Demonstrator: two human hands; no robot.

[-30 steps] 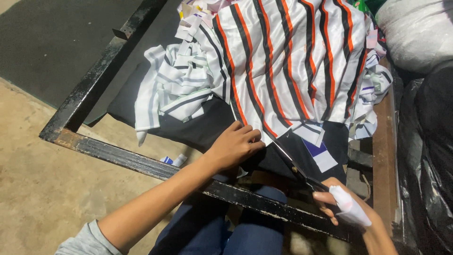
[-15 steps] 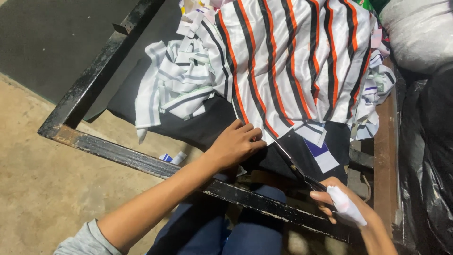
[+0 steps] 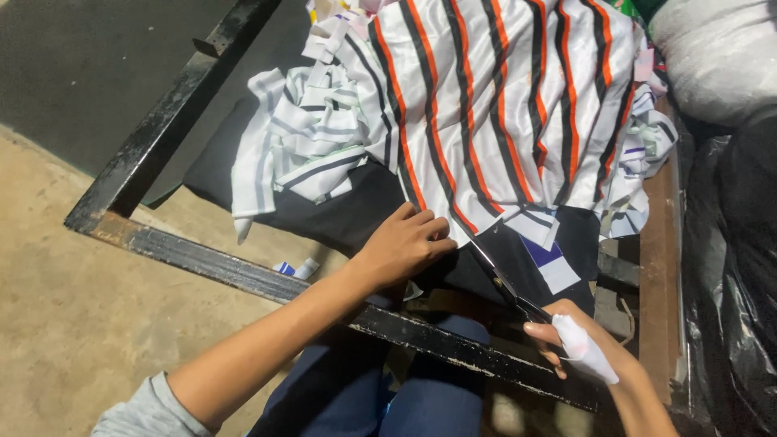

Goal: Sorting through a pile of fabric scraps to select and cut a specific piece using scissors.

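A white cloth with orange and black stripes (image 3: 502,105) lies spread over a dark cloth on a black metal frame (image 3: 162,154). My left hand (image 3: 405,243) presses down on the near edge of the striped cloth. My right hand (image 3: 571,344), with a white wrap on one finger, grips the handles of dark scissors (image 3: 502,283). The blades point up and left and meet the striped cloth's lower edge just right of my left hand.
A heap of white and grey striped cloth strips (image 3: 303,146) lies left of the striped cloth, with more scraps (image 3: 639,162) on the right. A white sack (image 3: 712,57) and black plastic bags (image 3: 736,267) stand at the right. Concrete floor (image 3: 73,324) is at left.
The view has shifted slightly. My left hand stays on the cloth's edge and the scissors stay at the same spot; no clear movement of the cloth.
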